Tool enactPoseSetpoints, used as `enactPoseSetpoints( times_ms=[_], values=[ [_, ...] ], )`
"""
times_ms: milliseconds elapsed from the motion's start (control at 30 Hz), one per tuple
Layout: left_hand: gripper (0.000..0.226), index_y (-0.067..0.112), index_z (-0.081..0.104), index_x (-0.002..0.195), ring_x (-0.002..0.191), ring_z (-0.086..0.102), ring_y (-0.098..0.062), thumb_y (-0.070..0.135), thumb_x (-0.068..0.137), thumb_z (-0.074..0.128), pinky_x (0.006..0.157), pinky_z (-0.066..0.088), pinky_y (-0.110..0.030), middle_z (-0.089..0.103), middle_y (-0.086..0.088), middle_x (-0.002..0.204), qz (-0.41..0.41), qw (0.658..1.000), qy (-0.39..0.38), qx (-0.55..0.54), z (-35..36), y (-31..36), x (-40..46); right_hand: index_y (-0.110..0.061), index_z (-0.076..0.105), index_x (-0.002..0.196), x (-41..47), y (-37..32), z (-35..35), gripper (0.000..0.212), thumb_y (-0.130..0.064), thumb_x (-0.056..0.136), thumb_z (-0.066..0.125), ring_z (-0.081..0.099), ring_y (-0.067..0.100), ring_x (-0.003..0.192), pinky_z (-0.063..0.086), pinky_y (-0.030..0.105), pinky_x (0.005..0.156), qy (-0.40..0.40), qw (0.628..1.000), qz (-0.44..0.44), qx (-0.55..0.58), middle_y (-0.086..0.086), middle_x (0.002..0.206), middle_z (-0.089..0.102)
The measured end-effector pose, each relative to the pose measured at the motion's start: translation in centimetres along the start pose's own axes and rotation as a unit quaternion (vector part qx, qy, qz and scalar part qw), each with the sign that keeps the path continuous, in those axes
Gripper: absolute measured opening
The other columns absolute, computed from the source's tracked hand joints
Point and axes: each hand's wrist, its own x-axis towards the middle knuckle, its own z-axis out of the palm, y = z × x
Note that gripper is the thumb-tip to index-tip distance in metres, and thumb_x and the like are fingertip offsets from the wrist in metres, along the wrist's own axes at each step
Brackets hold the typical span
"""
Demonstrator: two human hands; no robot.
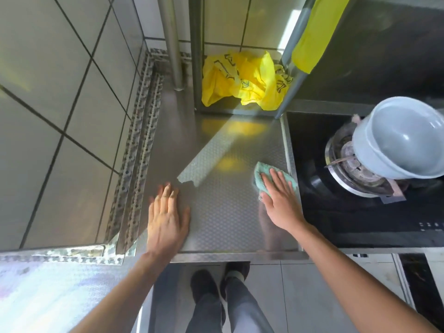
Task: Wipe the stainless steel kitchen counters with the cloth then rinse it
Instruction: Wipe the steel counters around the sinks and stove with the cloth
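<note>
A patterned stainless steel counter (221, 212) fills the middle of the view. A pale green cloth (260, 173) lies on its right side, close to the stove's edge. My right hand (281, 200) lies flat on the cloth with the fingers stretched out, pressing it onto the steel. My left hand (167, 219) rests flat on the counter's left part, fingers apart, holding nothing.
A crumpled yellow plastic bag (242, 80) lies at the counter's back between two steel posts. A black gas stove (348, 212) borders the counter on the right, with a grey-blue pot (403, 138) on its burner. A tiled wall (60, 116) rises on the left.
</note>
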Motion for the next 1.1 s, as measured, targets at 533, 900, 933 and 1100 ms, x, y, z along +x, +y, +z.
enactPoseSetpoints(
  times_ms=[533,900,933,1100],
  values=[
    [0.066,0.006,0.040,0.157,0.160,0.023,-0.030,0.046,0.106,0.032,0.129,0.021,-0.054,0.031,-0.011,0.170,-0.019,0.994,0.037,0.103,2.9,-0.2,0.0,-0.023,0.036,0.156,17.7,-10.6,0.0,0.057,-0.028,0.101,0.048,0.010,0.034,0.157,0.004,0.056,0.124,0.112,0.990,0.092,-0.001,0.014,0.169,0.019],
    [0.064,0.007,0.040,0.155,0.158,0.028,-0.032,0.047,0.106,0.033,0.128,0.019,-0.049,0.039,-0.013,0.165,-0.013,0.994,0.042,0.096,2.6,-0.1,0.1,-0.028,0.048,0.151,12.3,-21.3,5.1,0.055,-0.019,0.097,0.058,0.020,0.026,0.156,-0.001,0.049,0.127,0.000,0.953,-0.303,0.003,0.003,0.166,0.032],
    [0.065,0.008,0.039,0.157,0.158,0.028,-0.032,0.047,0.105,0.034,0.128,0.019,-0.049,0.037,-0.012,0.167,-0.017,0.995,0.037,0.090,2.4,0.0,0.0,-0.026,0.051,0.149,11.1,-20.2,4.9,0.053,-0.017,0.097,0.057,0.023,0.025,0.155,0.004,0.050,0.128,0.010,0.949,-0.314,0.016,0.002,0.164,0.036],
    [0.066,0.010,0.038,0.159,0.162,0.017,-0.026,0.049,0.105,0.036,0.132,0.014,-0.047,0.027,-0.006,0.172,-0.026,0.999,0.012,0.033,1.1,0.6,-0.2,-0.020,0.051,0.148,4.3,-12.5,3.5,0.049,-0.021,0.100,0.053,0.022,0.025,0.156,0.014,0.053,0.126,0.029,0.964,-0.264,0.021,0.004,0.164,0.035]
  ],
)
